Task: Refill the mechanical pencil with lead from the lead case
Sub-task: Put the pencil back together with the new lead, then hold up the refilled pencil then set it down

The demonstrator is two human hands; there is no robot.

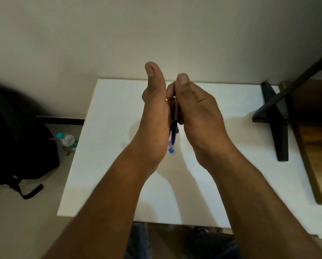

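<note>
- Two hands are raised together above the white table (108,165), thumbs pointing to 12 o'clock; the left hand (154,116) sits at 9 o'clock of the right hand (199,113), and the two nearly touch.
- The mechanical pencil (174,131) runs between the palms, its blue barrel hanging out toward 6 o'clock. The right hand's fingers are curled round its upper part, thumb laid along it. Whether the left fingers also grasp it, I cannot tell; its thumb stands free and straight.
- A small blue and clear object (171,148), probably the lead case or its cap, shows just below the pencil's lower end; whether it lies on the table or is held, I cannot say.
- The step looks like opening or loading the pencil's top end, hidden behind the fingers.
- To do it well: keep the barrel steady in one hand and let the other work only at the tip of its fingers, since thin lead snaps under any side push.
- Holding the pencil near upright should let a lead drop in by its own weight.
- Stay over the table, so a dropped lead or cap lands on white, not near the backpack (16,139) or bottle (68,140) at 9 o'clock.
</note>
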